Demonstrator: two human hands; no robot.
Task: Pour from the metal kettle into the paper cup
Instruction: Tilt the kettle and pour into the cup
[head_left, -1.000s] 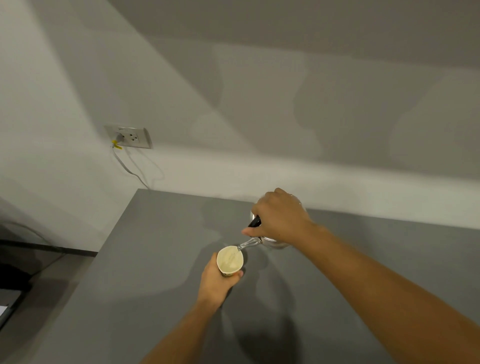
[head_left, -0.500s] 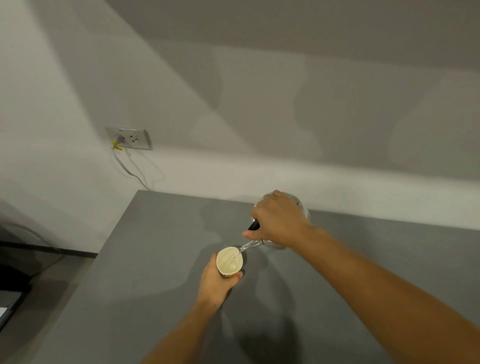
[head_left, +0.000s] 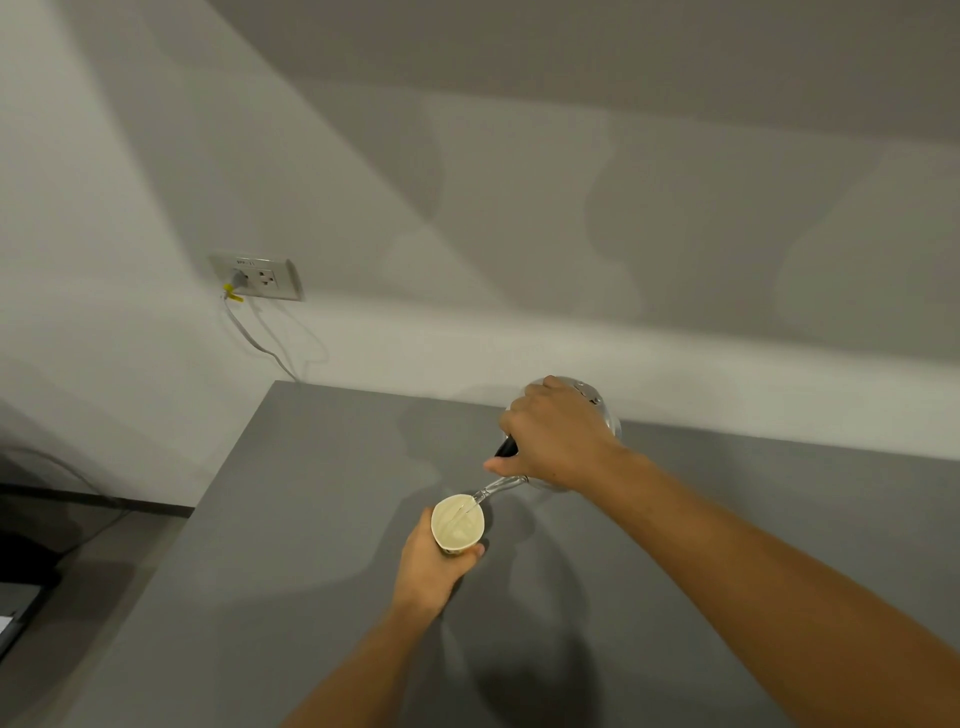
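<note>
At about 10 o'clock from your hands, a wall socket (head_left: 258, 277) sits on the pale wall with a grey cable (head_left: 260, 345) plugged in and trailing down behind the far corner of the grey table (head_left: 291, 519).

Your left hand (head_left: 434, 569) is wrapped tight around the lower body of the paper cup (head_left: 457, 524), fingers closed on it, thumb tip showing at the cup's right side. The cup stands roughly upright near the middle of the table, its open mouth facing up toward you; its pale inside is visible, and whether it rests on the table or is lifted slightly cannot be told.

At about 1 o'clock from the cup, your right hand (head_left: 558, 441) is clenched around the black handle (head_left: 506, 446) of the metal kettle (head_left: 605, 410), covering most of its body. The kettle is tipped, its long axis running from the rounded body at the upper right down to the thin spout (head_left: 501, 486) at the lower left, pointing toward 7 o'clock. The spout tip sits just over the cup's far rim, and a thin clear stream (head_left: 464, 512) falls into the cup.
</note>
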